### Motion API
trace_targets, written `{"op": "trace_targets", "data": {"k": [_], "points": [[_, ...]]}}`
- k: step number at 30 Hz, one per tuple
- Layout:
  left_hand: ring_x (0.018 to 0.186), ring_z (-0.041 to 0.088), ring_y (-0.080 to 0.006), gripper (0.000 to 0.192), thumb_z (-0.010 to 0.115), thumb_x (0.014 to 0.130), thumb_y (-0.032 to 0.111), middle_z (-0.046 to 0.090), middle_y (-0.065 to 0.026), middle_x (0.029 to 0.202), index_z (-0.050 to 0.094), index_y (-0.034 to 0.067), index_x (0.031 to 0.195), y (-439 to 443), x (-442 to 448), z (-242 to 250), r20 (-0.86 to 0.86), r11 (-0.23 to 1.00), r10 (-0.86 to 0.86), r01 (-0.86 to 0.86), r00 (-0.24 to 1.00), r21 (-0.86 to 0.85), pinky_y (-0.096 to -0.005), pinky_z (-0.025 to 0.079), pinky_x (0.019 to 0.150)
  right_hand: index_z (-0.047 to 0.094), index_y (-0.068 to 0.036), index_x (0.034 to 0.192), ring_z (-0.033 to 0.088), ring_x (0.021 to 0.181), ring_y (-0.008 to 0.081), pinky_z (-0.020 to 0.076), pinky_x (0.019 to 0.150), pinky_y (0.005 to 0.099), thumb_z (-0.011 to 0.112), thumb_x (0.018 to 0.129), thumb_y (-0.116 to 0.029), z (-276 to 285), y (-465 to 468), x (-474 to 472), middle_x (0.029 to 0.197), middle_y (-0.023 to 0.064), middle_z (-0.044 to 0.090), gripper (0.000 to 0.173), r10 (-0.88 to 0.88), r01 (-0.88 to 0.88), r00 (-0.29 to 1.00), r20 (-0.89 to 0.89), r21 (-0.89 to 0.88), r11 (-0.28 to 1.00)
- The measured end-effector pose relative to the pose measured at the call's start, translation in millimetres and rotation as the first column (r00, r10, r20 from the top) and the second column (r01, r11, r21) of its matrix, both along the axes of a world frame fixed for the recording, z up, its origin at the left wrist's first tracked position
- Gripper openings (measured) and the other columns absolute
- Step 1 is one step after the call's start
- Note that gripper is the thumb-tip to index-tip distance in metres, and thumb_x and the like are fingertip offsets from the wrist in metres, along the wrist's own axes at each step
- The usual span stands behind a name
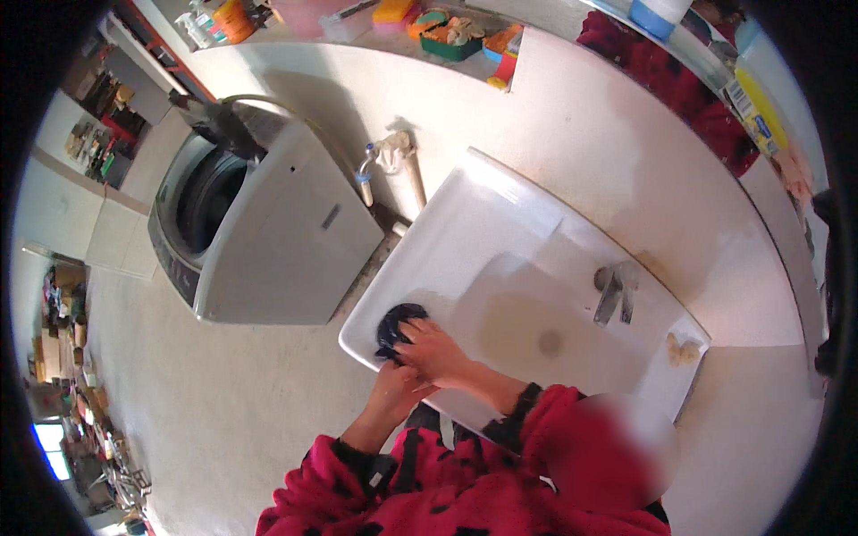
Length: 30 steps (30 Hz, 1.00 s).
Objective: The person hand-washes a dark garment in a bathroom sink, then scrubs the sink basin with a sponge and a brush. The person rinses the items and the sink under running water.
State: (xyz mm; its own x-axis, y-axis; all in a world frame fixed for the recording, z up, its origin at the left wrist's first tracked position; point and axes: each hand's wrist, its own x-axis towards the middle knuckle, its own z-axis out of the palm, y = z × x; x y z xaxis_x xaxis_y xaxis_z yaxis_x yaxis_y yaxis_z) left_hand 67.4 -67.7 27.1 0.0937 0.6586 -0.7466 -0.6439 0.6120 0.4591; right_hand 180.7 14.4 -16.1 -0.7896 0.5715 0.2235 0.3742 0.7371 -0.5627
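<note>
A bunched dark, wet-looking cloth (397, 326) lies on the left front corner of a white ceramic washbasin (482, 194). Over it is my right hand (432, 352), gripping it with the fingers bent across its right side. My left hand (402, 383) is at the cloth's near edge, by the basin's front rim. Its fingers are mostly hidden beneath the right hand, so its hold is unclear. Cloudy, brownish water (509, 328) stands in the bowl, and a dark round drain shows through it. A metal faucet (610, 301) rises at the back right.
Left of the basin stands a grey top-loading washing machine (288, 248), its lid up. A wall tap (365, 177) sits between them. Sponges and scrubbers in small baskets (452, 47) line the ledge above. A pale, two-lobed piece (682, 350) lies on the basin's right corner.
</note>
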Motion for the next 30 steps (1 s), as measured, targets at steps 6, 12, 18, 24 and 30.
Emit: {"op": "trace_targets", "data": {"k": [6,12,18,24,30], "points": [[0.103,0.050,-0.0273,0.047,0.049,0.082,0.001,0.048,-0.0085,0.114,0.036,0.012,0.126,49,-15,-18,-0.051,0.981,0.034,-0.024,0.998,0.191,-0.0487,0.042,0.094,0.060,-0.007,0.102,0.043,0.115,0.0375,0.0341,0.098,0.0440,0.059,0.079,-0.027,-24,46,-26,0.120,0.0215,0.049,0.030,-0.270,0.254,0.962,0.041,0.226,0.940],[0.116,0.042,-0.0332,0.060,0.053,0.084,0.003,0.029,-0.0112,0.134,0.023,0.007,0.135,127,16,-20,0.217,0.937,0.135,-0.196,0.967,0.289,-0.0471,0.036,0.101,0.060,-0.004,0.100,0.043,0.112,0.0370,0.0363,0.094,0.0447,0.056,0.083,-0.025,-20,149,13,0.117,0.0227,0.050,0.028,-0.602,0.532,0.773,0.202,0.312,0.787],[0.122,0.035,-0.0420,0.051,0.055,0.084,0.007,0.030,-0.0152,0.130,0.029,0.006,0.128,142,59,-23,0.227,0.975,-0.171,0.132,0.959,0.179,-0.0528,0.036,0.099,0.057,-0.005,0.104,0.042,0.113,0.0355,0.0370,0.093,0.0443,0.059,0.080,-0.019,-16,133,102,0.114,0.0184,0.051,0.028,-0.833,0.773,0.550,0.064,0.339,0.537],[0.116,0.035,-0.0463,0.046,0.058,0.083,0.015,0.031,-0.0136,0.126,0.035,0.010,0.122,118,102,-74,0.163,0.921,-0.304,0.333,0.939,-0.200,-0.0621,0.038,0.090,0.053,-0.002,0.112,0.050,0.106,0.0351,0.0419,0.089,0.0407,0.069,0.072,-0.012,-54,13,179,0.112,0.0198,0.053,0.044,-0.887,0.871,0.458,0.052,-0.225,0.436],[0.121,0.026,-0.0392,0.055,0.060,0.082,0.036,0.029,-0.0069,0.133,0.035,0.021,0.129,103,101,-110,-0.223,0.862,-0.479,0.503,0.849,0.063,-0.0613,0.035,0.091,0.041,0.000,0.127,0.053,0.108,0.0378,0.0439,0.090,0.0391,0.064,0.077,-0.047,-33,-92,296,0.111,0.0251,0.056,0.073,-0.860,0.937,0.193,0.471,-0.349,0.019]]}}
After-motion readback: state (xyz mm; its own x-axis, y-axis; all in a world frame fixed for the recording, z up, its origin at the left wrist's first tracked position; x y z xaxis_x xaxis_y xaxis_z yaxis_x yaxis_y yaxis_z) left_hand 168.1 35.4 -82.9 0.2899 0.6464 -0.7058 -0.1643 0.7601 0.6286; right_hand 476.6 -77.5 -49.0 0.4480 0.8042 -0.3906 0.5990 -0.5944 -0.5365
